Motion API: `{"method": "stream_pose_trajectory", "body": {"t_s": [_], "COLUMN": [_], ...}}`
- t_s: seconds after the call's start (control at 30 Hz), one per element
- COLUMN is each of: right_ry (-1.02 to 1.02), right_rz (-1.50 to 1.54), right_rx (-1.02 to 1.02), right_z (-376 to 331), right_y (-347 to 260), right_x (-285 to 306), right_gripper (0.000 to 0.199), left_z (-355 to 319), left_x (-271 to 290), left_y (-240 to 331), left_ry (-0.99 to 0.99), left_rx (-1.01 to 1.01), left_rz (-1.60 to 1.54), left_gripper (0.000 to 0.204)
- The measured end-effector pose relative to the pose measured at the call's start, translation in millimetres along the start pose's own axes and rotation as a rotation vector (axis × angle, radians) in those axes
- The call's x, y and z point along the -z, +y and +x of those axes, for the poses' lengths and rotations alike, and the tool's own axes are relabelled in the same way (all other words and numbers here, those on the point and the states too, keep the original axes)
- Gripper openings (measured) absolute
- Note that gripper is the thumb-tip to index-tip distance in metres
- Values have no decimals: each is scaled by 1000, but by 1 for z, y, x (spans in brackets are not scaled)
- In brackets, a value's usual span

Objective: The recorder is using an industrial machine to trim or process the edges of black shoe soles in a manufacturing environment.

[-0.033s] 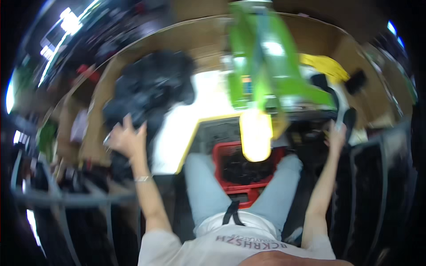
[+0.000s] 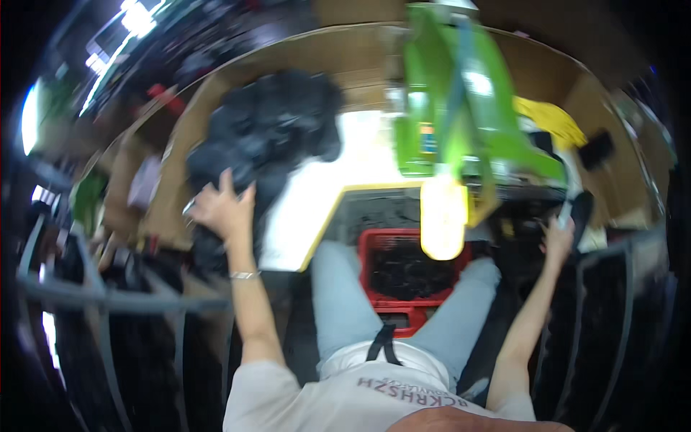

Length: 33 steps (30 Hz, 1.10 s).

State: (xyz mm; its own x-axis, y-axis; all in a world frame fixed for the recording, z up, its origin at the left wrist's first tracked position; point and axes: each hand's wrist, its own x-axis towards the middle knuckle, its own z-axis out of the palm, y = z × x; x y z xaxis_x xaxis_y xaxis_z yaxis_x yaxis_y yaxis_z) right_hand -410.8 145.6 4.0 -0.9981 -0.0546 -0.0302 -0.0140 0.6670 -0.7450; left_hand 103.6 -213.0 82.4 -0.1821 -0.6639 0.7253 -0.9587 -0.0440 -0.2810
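Observation:
My left hand (image 2: 224,210) is spread open with fingers apart at the near side of a heap of dark, lumpy pieces (image 2: 270,122). Whether its fingertips touch the heap is hard to tell. Over on the right, my right hand (image 2: 558,236) is closed around a slim, light-coloured piece (image 2: 566,214); blur hides what kind of thing it is. Beside that hand lies a black oval object (image 2: 582,209). In front of me stands a green machine (image 2: 489,126) with a bright, yellow-edged part (image 2: 444,219) at its lower front. A brightly lit white work surface (image 2: 360,147) lies between the heap and the machine.
A red crate (image 2: 368,263) with dark pieces inside sits between my legs. Cardboard walls (image 2: 281,54) surround the work surface. A yellow cloth-like item (image 2: 551,121) and a black block (image 2: 597,149) lie at the right. Grey bars (image 2: 144,300) run along both sides.
The whole view has shifted, so everything appears a little farther right in the picture. Both hands keep nearly the same pose and place relative to the work surface.

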Motion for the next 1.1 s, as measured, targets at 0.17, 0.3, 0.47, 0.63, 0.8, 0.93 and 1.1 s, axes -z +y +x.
{"method": "stream_pose_trajectory", "body": {"t_s": [0.17, 0.3, 0.47, 0.63, 0.8, 0.93, 1.1], "right_ry": [-120, -308, -869, -1605, -1270, -669, -737], "right_rz": [17, 158, 509, 1321, 969, 1142, 1068], "right_rx": [268, 339, 93, -614, -335, -329, -307], "right_z": [-51, -105, -194, -239, -230, -253, -292], "right_y": [66, 100, 72, 12, 36, 65, 95], "right_x": [-44, -77, -103, -75, -35, -3, -6], "right_gripper": [45, 35, 31, 94, 57, 60, 57], "left_z": [-28, -43, -74, -83, -157, -181, -191], "left_x": [-29, 15, 91, 137, 95, 154, 193], "left_y": [-53, -70, -75, -39, 71, 143, 206], "left_ry": [-29, 49, -8, -715, -1163, -1615, -1428], "left_rx": [289, 332, 173, -373, -386, 432, 253], "left_rz": [-722, -1059, -1212, -1756, -2578, -3044, -2256], "left_gripper": [43, 33, 31, 49, 55, 104, 25]}}
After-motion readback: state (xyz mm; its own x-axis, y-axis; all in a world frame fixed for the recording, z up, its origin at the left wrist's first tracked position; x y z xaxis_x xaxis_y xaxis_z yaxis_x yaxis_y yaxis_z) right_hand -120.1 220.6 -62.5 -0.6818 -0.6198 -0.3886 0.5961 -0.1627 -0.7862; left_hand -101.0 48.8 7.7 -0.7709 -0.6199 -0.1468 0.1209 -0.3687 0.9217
